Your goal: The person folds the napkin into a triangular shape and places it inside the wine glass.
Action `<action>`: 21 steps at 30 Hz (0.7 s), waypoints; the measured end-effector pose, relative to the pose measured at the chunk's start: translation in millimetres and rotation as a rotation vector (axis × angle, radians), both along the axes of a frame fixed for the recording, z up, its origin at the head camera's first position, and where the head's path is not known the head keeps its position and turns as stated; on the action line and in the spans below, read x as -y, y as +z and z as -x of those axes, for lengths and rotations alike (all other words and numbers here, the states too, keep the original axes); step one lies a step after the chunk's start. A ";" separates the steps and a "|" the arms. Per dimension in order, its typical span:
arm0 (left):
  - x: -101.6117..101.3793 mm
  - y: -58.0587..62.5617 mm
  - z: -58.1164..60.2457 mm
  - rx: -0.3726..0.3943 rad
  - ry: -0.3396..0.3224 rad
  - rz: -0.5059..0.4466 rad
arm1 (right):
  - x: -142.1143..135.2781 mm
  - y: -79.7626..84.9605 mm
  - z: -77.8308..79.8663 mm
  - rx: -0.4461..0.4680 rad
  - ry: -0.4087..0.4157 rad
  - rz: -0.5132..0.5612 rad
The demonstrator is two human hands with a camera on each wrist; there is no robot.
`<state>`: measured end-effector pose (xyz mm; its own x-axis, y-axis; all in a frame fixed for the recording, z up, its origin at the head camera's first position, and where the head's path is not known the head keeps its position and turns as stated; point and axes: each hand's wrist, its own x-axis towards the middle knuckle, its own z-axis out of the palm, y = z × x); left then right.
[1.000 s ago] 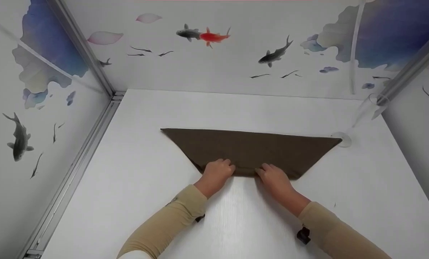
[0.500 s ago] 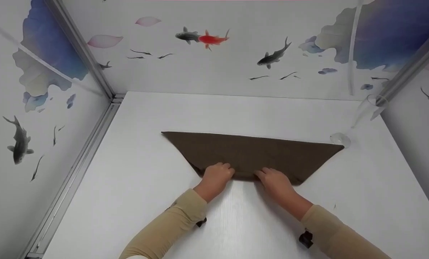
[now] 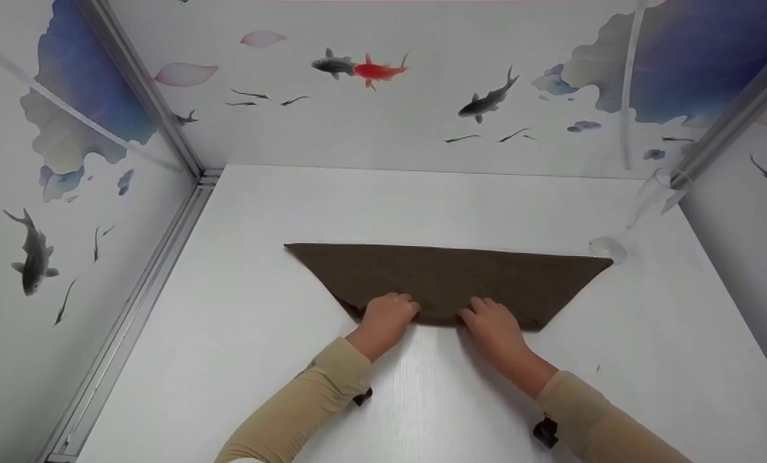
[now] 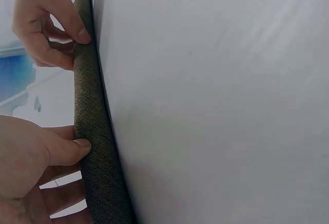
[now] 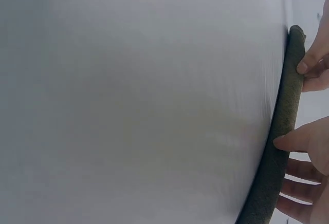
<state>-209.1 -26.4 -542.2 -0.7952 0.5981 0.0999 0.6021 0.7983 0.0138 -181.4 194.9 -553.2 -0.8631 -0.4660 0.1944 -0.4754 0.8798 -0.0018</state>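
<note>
A dark brown cloth (image 3: 448,273) lies on the white table as a wide trapezoid, its long straight edge at the back and pointed corners to either side. Its near edge is turned over into a thick roll (image 4: 92,100), seen clearly in the left wrist view. My left hand (image 3: 387,321) grips that roll left of the middle, thumb on the near side and fingers over the top. To the right, my right hand (image 3: 494,328) holds the same roll likewise, thumb (image 5: 288,141) pressed on its near face. A short stretch of roll shows between the hands.
Behind the cloth's right corner stands a clear, transparent object (image 3: 607,249) with a round base, reaching up toward the back corner. Panels printed with fish (image 3: 380,69) wall the table (image 3: 229,360) at the back and both sides, with metal rails (image 3: 184,212) at the corners.
The cloth's back edge, most of all its left corner, has come slightly nearer. Both hands keep their grip on the roll and have barely moved; the head view has tilted a little.
</note>
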 end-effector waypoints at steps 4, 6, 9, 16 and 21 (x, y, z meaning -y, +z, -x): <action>-0.2 0.9 0.8 -0.015 0.010 -0.027 | 0.5 0.2 2.1 -0.004 0.002 0.006; -0.1 0.6 1.1 -0.044 0.008 -0.035 | 0.6 0.1 2.8 -0.003 -0.001 0.011; 1.3 -0.8 1.3 -0.099 -0.003 -0.042 | 1.4 0.4 3.8 0.008 -0.011 0.019; 7.6 -4.4 1.6 -0.216 -0.033 -0.061 | 3.7 2.1 6.9 -0.018 -0.025 0.035; 10.3 -4.8 1.2 -0.281 -0.049 -0.052 | 4.2 3.9 8.6 -0.025 -0.024 0.057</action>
<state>-210.3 -36.7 -547.0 -0.7024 0.6230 0.3442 0.6256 0.7710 -0.1190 -190.0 190.6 -549.2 -0.8683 -0.4330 0.2420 -0.4549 0.8896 -0.0403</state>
